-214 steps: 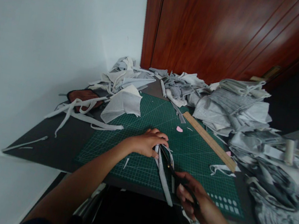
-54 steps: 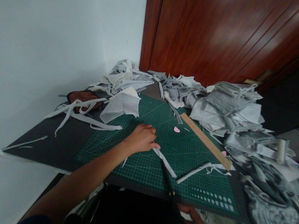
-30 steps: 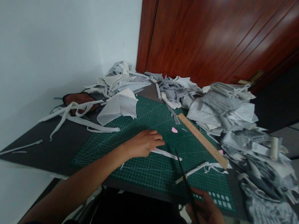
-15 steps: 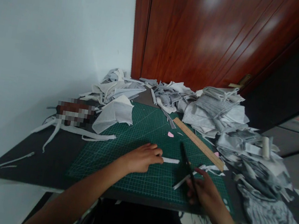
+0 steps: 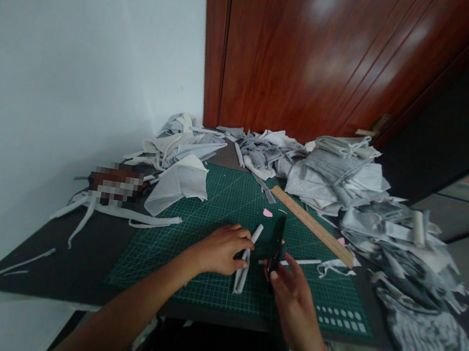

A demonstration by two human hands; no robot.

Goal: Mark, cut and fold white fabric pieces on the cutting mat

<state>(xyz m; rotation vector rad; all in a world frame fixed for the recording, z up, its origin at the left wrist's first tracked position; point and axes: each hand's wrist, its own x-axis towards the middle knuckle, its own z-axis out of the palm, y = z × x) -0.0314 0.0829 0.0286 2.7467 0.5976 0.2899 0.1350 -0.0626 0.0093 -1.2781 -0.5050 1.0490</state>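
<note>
My left hand is closed on a folded white fabric strip, its thumb and fingers pinching the strip around the middle. One end points away from me, the other towards the front table edge. My right hand grips black scissors, blades pointing away from me, a short gap to the right of that strip. Behind the right fingers lies another narrow white strip on the green cutting mat. How far the blades are apart cannot be made out.
A wooden ruler lies slanted on the mat, near a small pink scrap. Grey and white cloth is piled at the back and right. On the left are a pale cloth piece and long strips.
The strip in my left hand has swung from pointing right to lying lengthwise away from me. My right hand has moved left with the scissors, which now stand more upright in view.
</note>
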